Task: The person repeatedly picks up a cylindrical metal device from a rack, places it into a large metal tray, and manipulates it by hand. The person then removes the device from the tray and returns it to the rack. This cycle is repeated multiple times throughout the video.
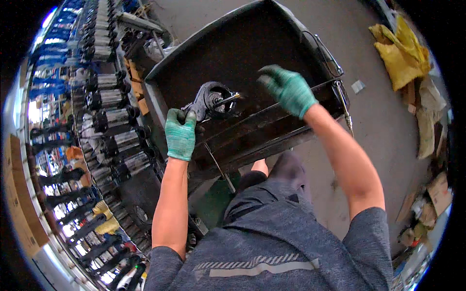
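My left hand (180, 134), in a green knitted glove with dark fingertips, is closed on the near end of a dark metal part with a round housing (213, 100). The part has an arm-like neck on my hand's side, and a thin bright shaft (227, 100) sticks out of its round middle toward the right. It is held over the dark bin, near its front left. My right hand (287, 90), gloved the same way, hovers over the bin's right side, apart from the part. Its fingers reach left, slightly blurred, with nothing seen in them.
A large dark bin with a pale rim (204, 27) stands before me, with metal rods and latches (338, 87) at its right corner. Racks of grey tubular parts (116, 116) line the left. Yellow sacks (400, 56) and cardboard (438, 193) lie on the right.
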A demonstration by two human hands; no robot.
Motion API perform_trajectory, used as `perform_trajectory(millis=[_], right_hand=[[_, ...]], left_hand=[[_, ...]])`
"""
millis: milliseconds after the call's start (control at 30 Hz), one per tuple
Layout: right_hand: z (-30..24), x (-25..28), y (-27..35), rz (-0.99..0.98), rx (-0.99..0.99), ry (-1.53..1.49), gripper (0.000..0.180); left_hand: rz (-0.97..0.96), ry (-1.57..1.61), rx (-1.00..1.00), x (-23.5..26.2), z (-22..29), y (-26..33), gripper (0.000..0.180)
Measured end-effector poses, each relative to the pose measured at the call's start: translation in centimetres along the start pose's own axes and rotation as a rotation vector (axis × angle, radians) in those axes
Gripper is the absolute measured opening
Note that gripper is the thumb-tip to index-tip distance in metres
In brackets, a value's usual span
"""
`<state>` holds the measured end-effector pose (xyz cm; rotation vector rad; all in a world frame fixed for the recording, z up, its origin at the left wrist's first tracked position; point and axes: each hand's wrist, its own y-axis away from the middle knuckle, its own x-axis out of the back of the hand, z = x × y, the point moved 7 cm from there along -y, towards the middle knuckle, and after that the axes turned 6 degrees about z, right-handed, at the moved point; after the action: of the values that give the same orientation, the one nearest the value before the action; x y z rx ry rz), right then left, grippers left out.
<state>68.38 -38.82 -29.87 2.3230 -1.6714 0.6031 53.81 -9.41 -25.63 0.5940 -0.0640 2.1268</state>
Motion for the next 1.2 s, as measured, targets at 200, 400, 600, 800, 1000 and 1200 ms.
perform_trajectory(millis=[200,400,600,800,1000,1200], right_hand=[[-8.9,-6.2,6.1,-0.272,0.117,0.107,0.044],[-7.1,-7.1,9.4,-0.357,-0.105,-0.174,0.045],[-1.8,-7.1,13.1,-0.488,-0.266,-0.157,0.041],[2.7,-5.6,14.7,-0.563,-0.386,-0.146,0.032],[6.3,-4.7,15.6,-0.547,-0.385,-0.173,0.028],[6.4,-4.7,15.9,-0.557,-0.403,-0.146,0.030]], left_hand=[[0.053,-0.229,-0.232,2.5,6.0,4.3,0.027],[-0.039,-0.146,-0.073,2.1,6.8,9.7,0.030],[-0.058,-0.244,-0.124,-0.8,4.3,14.0,0.032],[-0.094,-0.299,-0.075,-5.3,1.7,16.1,0.038],[-0.128,-0.245,-0.100,-8.2,1.1,16.8,0.037],[-0.205,-0.175,-0.033,-5.5,-0.1,17.0,0.038]])
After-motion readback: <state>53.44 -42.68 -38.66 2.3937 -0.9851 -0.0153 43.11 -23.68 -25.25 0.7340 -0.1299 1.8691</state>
